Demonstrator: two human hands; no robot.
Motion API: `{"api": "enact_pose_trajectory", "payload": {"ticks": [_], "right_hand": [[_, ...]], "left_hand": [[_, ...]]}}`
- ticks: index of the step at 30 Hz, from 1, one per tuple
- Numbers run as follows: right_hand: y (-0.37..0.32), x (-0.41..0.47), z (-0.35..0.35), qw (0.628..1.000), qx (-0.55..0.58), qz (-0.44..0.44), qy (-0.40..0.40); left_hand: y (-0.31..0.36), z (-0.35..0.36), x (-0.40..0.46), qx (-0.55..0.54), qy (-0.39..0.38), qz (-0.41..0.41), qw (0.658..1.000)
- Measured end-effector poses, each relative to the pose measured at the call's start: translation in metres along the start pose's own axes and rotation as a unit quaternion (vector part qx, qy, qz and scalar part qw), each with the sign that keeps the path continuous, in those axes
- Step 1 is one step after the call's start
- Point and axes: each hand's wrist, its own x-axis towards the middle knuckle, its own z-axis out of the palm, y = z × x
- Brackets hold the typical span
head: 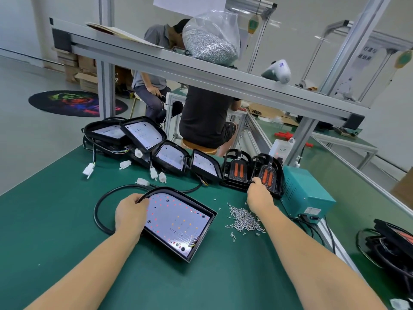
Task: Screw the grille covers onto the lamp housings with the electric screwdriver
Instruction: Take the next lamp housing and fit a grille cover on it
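Both my arms in shot, bare all the way from frame edge to wrist, no sleeves showing. No gloves, no watch, no wrist strap, no rings that I can make out. Left hand [130,214] bare, right hand [259,193] bare too. Nails short as far as I can tell, rt side too small to judge. Nothing else of me in view.
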Motion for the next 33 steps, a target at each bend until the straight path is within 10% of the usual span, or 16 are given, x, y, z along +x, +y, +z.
{"api": "enact_pose_trajectory", "payload": {"ticks": [7,14,25,33], "right_hand": [[0.007,-0.012,-0.014,0.985,0.078,-0.025,0.150],[-0.037,-0.075,-0.040,0.907,0.092,-0.286,0.296],[-0.075,-0.166,-0.012,0.879,0.131,-0.433,0.153],[-0.076,-0.193,-0.015,0.862,0.057,-0.466,0.190]], "left_hand": [[0.000,-0.001,0.000,-0.022,-0.030,0.007,0.999],[0.009,-0.005,0.004,-0.118,-0.082,-0.085,0.986],[0.010,-0.015,0.009,-0.210,-0.108,-0.142,0.961],[0.009,-0.012,0.008,-0.180,-0.126,-0.117,0.969]]}}
